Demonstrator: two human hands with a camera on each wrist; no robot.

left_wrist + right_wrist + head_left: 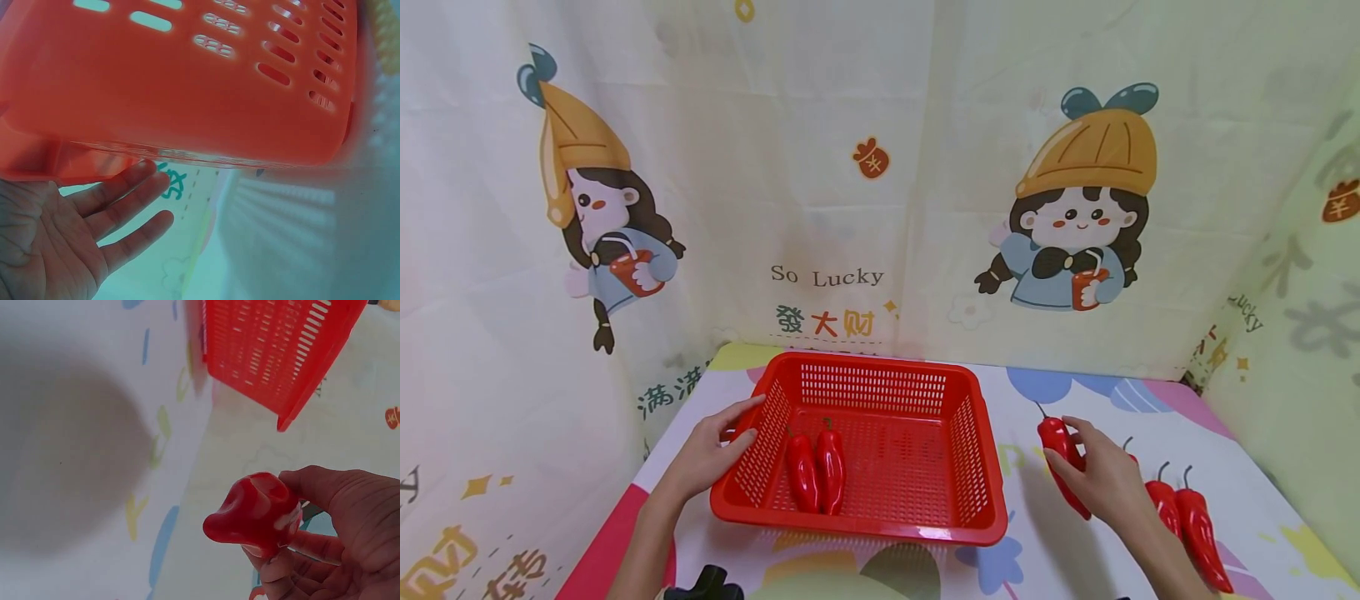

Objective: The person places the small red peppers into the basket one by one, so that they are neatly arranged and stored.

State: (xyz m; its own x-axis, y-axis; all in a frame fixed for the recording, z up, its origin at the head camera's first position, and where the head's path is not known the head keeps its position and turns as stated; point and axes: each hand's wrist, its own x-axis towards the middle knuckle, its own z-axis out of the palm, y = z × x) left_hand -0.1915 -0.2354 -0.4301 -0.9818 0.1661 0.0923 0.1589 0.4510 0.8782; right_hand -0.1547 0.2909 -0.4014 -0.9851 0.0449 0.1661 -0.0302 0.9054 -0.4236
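Observation:
A red plastic basket [857, 527] stands on the table, with two red chili peppers [831, 472] lying side by side in its left part. My left hand [703, 457] is at the basket's left rim, and in the left wrist view its fingers [134, 240] stretch out straight along the outer wall. To the right of the basket, my right hand [1105, 477] pinches another red chili pepper [1054, 435] between thumb and fingers. That pepper [253, 515] hangs above the tabletop in the right wrist view, tip toward the camera.
Several more red chili peppers [1202, 533] lie on the table at the right, partly behind my right hand and forearm. A printed curtain [925, 167] closes off the back and both sides. A black object [707, 583] shows at the bottom edge.

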